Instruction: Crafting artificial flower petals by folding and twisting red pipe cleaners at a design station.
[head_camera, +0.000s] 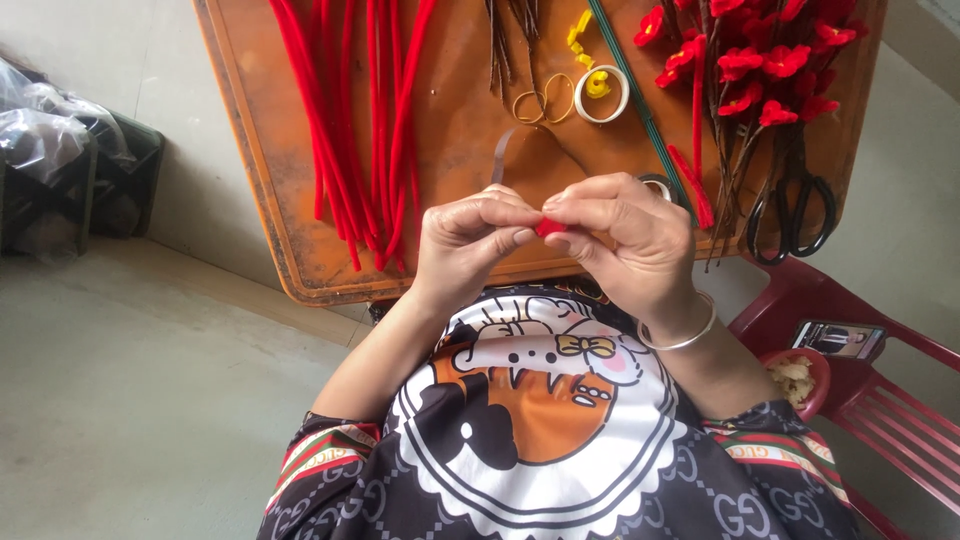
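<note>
Head camera looks down at my left hand (470, 245) and my right hand (630, 235), both pinching one little red piece (550, 228) between the fingertips, just above the orange table (450, 130). It looks soft and light, so I hold it gently by its edges.

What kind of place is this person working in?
Probably a home or small workshop corner for making artificial flowers: an orange table holds red fuzzy stems, finished red flowers and black scissors, with a red plastic chair beside it on bare concrete floor.
</note>
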